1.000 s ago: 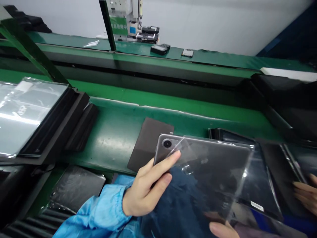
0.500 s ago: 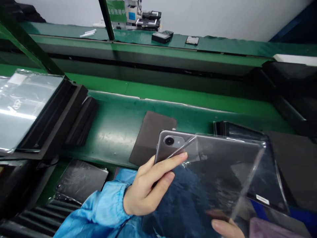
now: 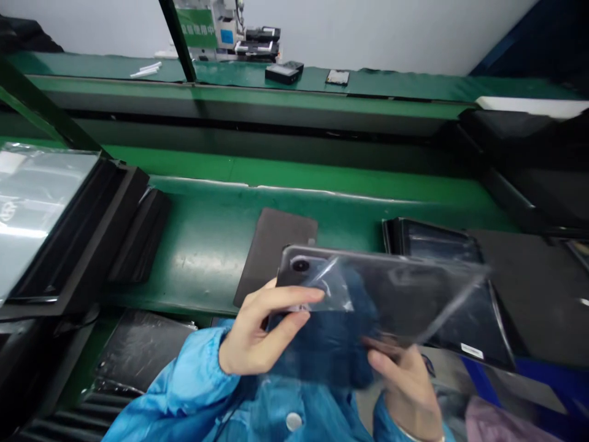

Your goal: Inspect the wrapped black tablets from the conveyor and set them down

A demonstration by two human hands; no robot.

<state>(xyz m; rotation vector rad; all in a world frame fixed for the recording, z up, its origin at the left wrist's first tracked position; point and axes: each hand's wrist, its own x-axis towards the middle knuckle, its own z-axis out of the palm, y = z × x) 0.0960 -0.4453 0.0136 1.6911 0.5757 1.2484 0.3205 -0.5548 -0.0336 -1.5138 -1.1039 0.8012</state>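
Green belting covers the long workbench [image 3: 216, 239] that fills most of the view, with a raised green shelf [image 3: 391, 86] running along the far wall. At the left edge of the bench a stack of black trays [image 3: 92, 245] carries a shiny clear bag [image 3: 32, 202]. On the right lie more dark flat devices in plastic [image 3: 432, 245]. A dark grey mat [image 3: 271, 245] rests flat on the belt in the middle, just beyond the hands.

Above the near edge of the bench, a grey tablet [image 3: 391, 288] is held in the air, back side up, its camera lens at the upper left corner. It sits inside a clear plastic sleeve [image 3: 335, 288] that wrinkles around that corner. The left hand [image 3: 257, 331], in a blue sleeve, pinches the tablet's left end, fingers stretched over the plastic. The right hand [image 3: 405, 387] grips the lower edge from below, fingers closed on it and partly blurred. On the far shelf sit a small black box [image 3: 283, 70] and a machine [image 3: 221, 31].
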